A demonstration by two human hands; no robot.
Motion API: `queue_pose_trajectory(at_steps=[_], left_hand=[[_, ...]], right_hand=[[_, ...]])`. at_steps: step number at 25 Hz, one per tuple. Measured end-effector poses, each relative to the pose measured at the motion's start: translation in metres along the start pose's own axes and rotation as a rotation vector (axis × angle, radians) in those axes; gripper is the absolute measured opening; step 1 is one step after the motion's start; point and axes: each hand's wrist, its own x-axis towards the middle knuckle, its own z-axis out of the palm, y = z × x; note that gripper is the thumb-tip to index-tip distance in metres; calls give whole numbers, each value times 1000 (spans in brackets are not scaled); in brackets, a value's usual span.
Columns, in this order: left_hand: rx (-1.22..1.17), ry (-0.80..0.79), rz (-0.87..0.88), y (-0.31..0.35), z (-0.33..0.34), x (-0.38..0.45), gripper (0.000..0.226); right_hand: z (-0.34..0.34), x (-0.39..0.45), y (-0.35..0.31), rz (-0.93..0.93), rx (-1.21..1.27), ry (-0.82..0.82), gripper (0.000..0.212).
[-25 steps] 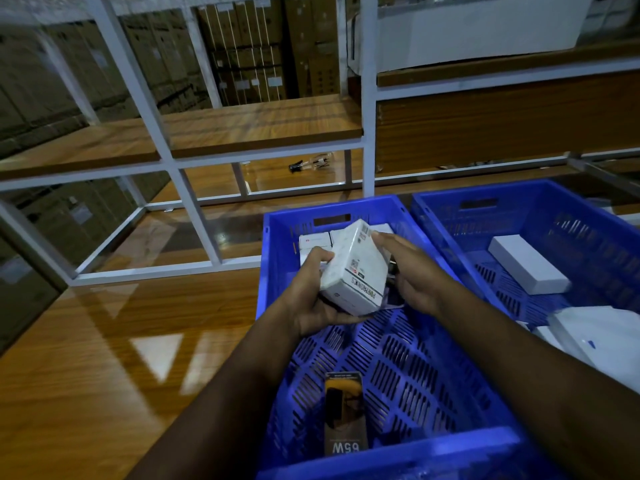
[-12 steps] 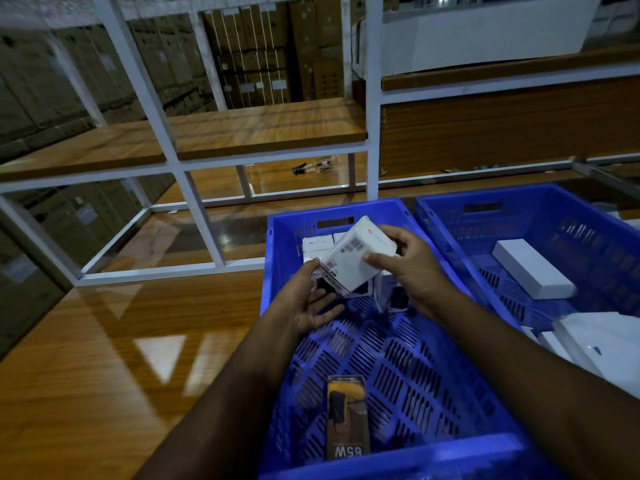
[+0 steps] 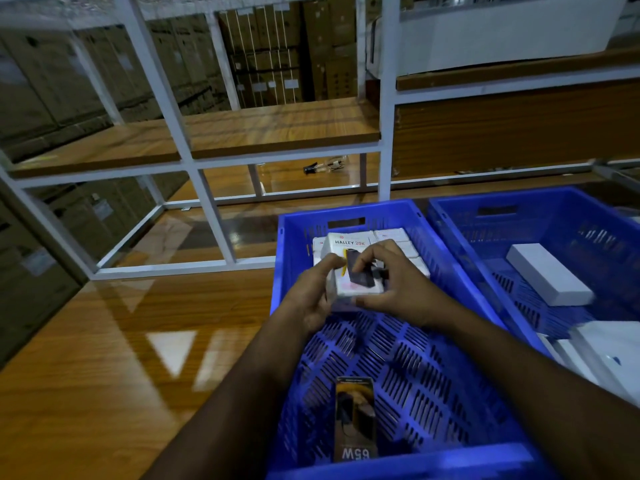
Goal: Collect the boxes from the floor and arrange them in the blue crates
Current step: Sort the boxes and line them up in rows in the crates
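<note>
Both hands over the near blue crate [image 3: 349, 211], left hand [image 3: 313, 296] and right hand [image 3: 398, 289] pinched the white box [image 3: 349, 268], white boxes [image 3: 394, 237] stacked at far end

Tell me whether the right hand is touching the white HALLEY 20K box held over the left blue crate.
Touching. In the head view, the right hand curls its fingers over the white HALLEY 20K box, its thumb under the near edge.

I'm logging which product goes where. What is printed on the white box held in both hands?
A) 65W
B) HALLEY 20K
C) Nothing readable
B: the white box, held by the left hand and right hand, reads HALLEY 20K along its top.
</note>
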Motion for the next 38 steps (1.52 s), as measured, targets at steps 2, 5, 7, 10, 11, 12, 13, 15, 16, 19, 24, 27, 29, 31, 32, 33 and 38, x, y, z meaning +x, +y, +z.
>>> queue_pose_trajectory(at_steps=[2,5,7,10,11,12,13,15,16,19,24,27,29,31,32,33,38], left_hand=[[54,15,29,-1,-1,1,43],[187,33,80,-1,1,-1,41],[234,-4,98,-2,3,-5,37],[297,-29,128,-5,4,0,38],[337,-24,132,-7,4,2,39],[369,-13,135,-9,3,3,38],[398,7,139,-10,2,5,38],[436,82,183,-11,0,5,44],[448,144,225,-9,0,3,47],[524,343,428,-5,-5,1,47],[625,445,580,-5,-13,6,39],[690,496,610,-4,-14,5,29],[731,527,625,-2,-14,4,20],[765,561,639,0,-14,2,17],[777,577,647,1,-13,1,16],[786,594,654,2,-14,1,16],[795,645,671,6,-15,-6,15]], right_hand=[[1,2,5,60,96,113,33],[-2,8,18,164,129,227,48],[-5,10,24,192,123,154,66],[-9,14,24,213,89,-33,75],[-12,15,24,219,35,-71,76],[-14,15,23,220,-39,-97,78],[-15,17,24,217,-126,-109,81],[-15,20,26,185,-282,-104,83],[-14,24,27,182,-336,-99,83],[-6,37,38,193,-524,-113,82],[10,40,66,248,-972,-168,76],[20,38,78,270,-1094,-127,73],[23,37,81,229,-1169,-98,75],[25,37,81,186,-1201,-85,75],[24,37,80,178,-1211,-93,75],[23,37,78,184,-1221,-110,76],[25,32,72,164,-1155,-86,84]])
